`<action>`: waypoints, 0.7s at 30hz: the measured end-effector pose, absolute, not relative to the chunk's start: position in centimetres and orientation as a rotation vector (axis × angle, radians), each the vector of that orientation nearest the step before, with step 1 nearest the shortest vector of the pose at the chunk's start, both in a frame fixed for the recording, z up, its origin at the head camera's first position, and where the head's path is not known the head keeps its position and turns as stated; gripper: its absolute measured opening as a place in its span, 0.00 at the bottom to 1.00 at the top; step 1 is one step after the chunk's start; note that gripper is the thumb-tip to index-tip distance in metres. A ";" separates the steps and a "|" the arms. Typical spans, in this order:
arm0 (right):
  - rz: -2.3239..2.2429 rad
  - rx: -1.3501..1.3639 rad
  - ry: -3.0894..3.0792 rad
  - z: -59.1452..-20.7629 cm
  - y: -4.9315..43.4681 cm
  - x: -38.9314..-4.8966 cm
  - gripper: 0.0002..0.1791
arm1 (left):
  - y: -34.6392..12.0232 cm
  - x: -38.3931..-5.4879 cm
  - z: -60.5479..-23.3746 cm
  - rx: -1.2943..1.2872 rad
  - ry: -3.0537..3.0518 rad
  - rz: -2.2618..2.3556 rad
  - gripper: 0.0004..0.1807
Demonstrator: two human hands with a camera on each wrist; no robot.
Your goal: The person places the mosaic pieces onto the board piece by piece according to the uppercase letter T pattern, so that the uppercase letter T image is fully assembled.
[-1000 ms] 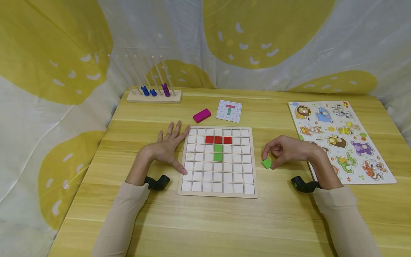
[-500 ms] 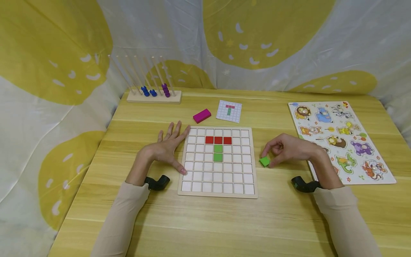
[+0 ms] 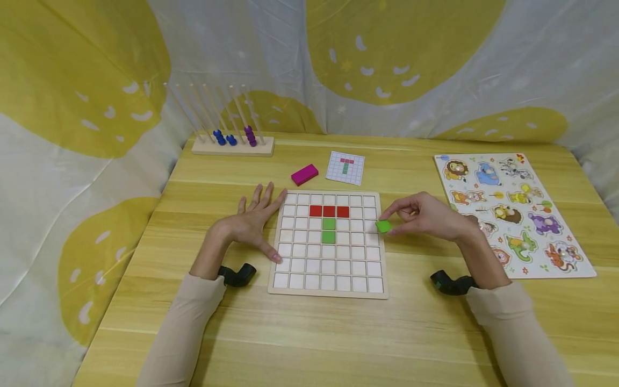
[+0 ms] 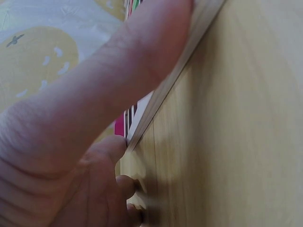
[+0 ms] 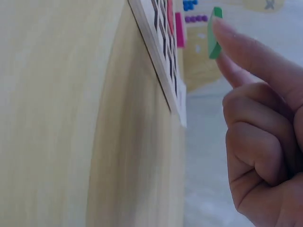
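Observation:
A wooden grid board (image 3: 329, 295) lies flat on the table, with three red tiles (image 3: 329, 211) in a row and two green tiles (image 3: 329, 230) in a column below the middle one. My left hand (image 3: 253, 223) is spread along the board's left edge, thumb and index fingertip touching the frame. My right hand (image 3: 425, 217) pinches a loose green tile (image 3: 383, 226) between thumb and index finger, over the board's right edge. In the right wrist view this green tile (image 5: 215, 34) shows raised above the table, the other fingers curled back.
Behind the board lie a magenta block (image 3: 304, 174) and a pattern card (image 3: 345, 167) showing a red and green T. A bead abacus (image 3: 233, 146) with upright rods stands at the back left. An animal peg puzzle (image 3: 515, 215) lies to the right.
My right hand has lifted the green tile from the table and carried it left and away from me to the board's right edge. The left hand stays put.

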State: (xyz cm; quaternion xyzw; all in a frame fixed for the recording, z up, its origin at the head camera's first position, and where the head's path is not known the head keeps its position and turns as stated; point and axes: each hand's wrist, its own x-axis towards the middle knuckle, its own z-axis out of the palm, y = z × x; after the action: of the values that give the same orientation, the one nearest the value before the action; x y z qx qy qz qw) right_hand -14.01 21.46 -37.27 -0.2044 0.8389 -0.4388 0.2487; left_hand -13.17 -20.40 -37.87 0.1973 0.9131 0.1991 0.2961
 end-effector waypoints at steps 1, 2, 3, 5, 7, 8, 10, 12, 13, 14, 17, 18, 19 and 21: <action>-1.197 -0.546 2.294 -37.2 21.0 -13.9 0.14 | -20.4 -13.2 -37.9 0.525 2.429 0.529 0.85; -1.198 -0.539 2.302 -37.2 20.6 -13.8 0.14 | -20.4 -13.2 -37.9 0.524 2.428 0.528 0.85; -1.202 -0.528 2.303 -37.1 20.1 -13.7 0.14 | -20.4 -13.2 -37.9 0.523 2.428 0.529 0.85; -1.211 -0.502 2.302 -37.1 19.1 -13.4 0.14 | -20.4 -13.2 -37.8 0.521 2.427 0.530 0.85; -1.228 -0.477 2.294 -37.1 18.0 -13.1 0.15 | -20.4 -13.2 -37.9 0.522 2.426 0.535 0.85; -1.231 -0.466 2.296 -37.1 17.5 -13.0 0.15 | -20.4 -13.2 -37.9 0.523 2.424 0.537 0.85; -1.236 -0.437 2.305 -37.1 16.4 -12.8 0.15 | -20.4 -13.2 -37.9 0.526 2.423 0.540 0.85; -1.235 -0.409 2.318 -37.1 15.3 -12.6 0.15 | -20.5 -13.2 -37.9 0.530 2.424 0.541 0.85; -1.236 -0.394 2.323 -37.1 14.8 -12.5 0.15 | -20.5 -13.1 -37.9 0.528 2.424 0.541 0.85; -1.235 -0.386 2.329 -37.1 14.3 -12.4 0.15 | -20.5 -13.1 -37.9 0.528 2.423 0.540 0.85; -1.243 -0.361 2.318 -37.1 13.0 -12.0 0.15 | -20.4 -13.1 -37.8 0.525 2.420 0.537 0.85; -1.250 -0.359 2.309 -37.1 12.6 -11.8 0.15 | -20.4 -13.1 -37.8 0.523 2.419 0.538 0.85; -1.260 -0.354 2.296 -37.1 12.3 -11.6 0.15 | -20.4 -13.1 -37.7 0.522 2.418 0.537 0.85; -1.266 -0.354 2.272 -37.1 11.6 -11.3 0.15 | -20.4 -13.1 -37.7 0.520 2.417 0.538 0.85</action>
State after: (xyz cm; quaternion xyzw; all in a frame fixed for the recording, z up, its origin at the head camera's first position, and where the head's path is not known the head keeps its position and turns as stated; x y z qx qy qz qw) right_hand -11.28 11.63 -37.07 -0.1302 0.8368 -0.4664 0.2554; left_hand -13.07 -20.36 -37.67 0.1961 0.9110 0.2028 0.3010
